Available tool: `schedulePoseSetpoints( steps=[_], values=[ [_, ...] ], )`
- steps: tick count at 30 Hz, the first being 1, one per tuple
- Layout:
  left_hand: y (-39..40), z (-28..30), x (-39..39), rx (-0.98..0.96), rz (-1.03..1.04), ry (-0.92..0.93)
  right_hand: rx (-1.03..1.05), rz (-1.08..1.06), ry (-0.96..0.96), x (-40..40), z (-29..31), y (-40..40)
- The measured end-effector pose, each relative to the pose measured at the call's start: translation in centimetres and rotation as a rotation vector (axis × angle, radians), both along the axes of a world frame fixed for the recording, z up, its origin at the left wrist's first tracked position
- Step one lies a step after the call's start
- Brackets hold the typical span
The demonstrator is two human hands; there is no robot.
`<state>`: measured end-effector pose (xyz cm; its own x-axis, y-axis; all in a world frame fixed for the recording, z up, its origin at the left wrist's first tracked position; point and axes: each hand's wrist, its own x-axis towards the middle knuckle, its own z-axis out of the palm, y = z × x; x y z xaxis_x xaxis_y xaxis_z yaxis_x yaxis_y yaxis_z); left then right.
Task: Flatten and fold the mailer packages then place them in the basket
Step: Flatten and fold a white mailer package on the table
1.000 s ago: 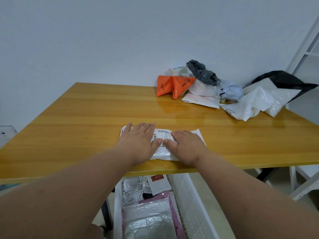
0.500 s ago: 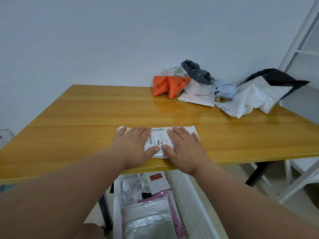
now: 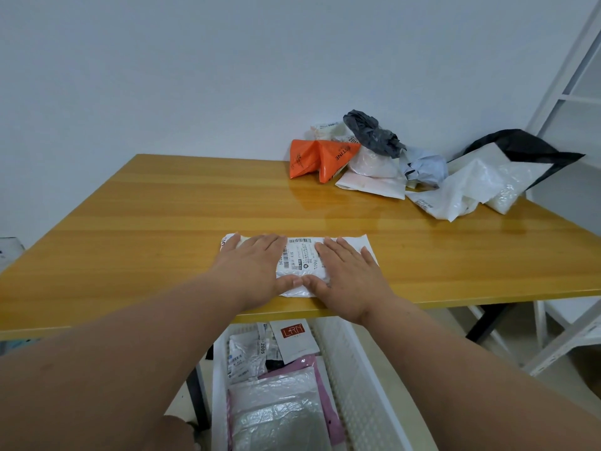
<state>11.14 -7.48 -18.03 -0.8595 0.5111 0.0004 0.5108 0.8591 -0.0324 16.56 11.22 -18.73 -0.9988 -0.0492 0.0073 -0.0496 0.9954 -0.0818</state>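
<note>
A white mailer (image 3: 302, 260) with a barcode label lies flat near the front edge of the wooden table (image 3: 162, 222). My left hand (image 3: 253, 268) presses on its left half with straight fingers. My right hand (image 3: 348, 275) lies flat on its right half, and the two thumbs almost touch over the mailer's near edge. Below the table's front edge stands a white basket (image 3: 354, 379) holding several flattened mailers, with a pink one (image 3: 322, 402) and a clear plastic one on top.
A heap of crumpled mailers sits at the table's back right: an orange one (image 3: 320, 159), a dark grey one (image 3: 370, 131), several white ones (image 3: 455, 190) and a black-and-white one (image 3: 520, 151). A white shelf frame (image 3: 566, 92) stands at the right.
Both hands have slid apart a little over the mailer, showing more of the label between them. The camera has tilted slightly.
</note>
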Motion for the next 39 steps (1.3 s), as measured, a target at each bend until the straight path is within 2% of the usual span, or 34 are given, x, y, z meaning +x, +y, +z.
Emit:
schedulePoseSetpoints(
  steps=[21,39],
  values=[
    [0.5,1.2,0.7,-0.075,-0.011,0.01,0.039,0.006,-0.042,-0.3,1.1,-0.4],
    [1.0,1.0,0.6,-0.011,0.035,0.032,0.03,-0.01,-0.008,-0.4,1.4,-0.8]
  ],
)
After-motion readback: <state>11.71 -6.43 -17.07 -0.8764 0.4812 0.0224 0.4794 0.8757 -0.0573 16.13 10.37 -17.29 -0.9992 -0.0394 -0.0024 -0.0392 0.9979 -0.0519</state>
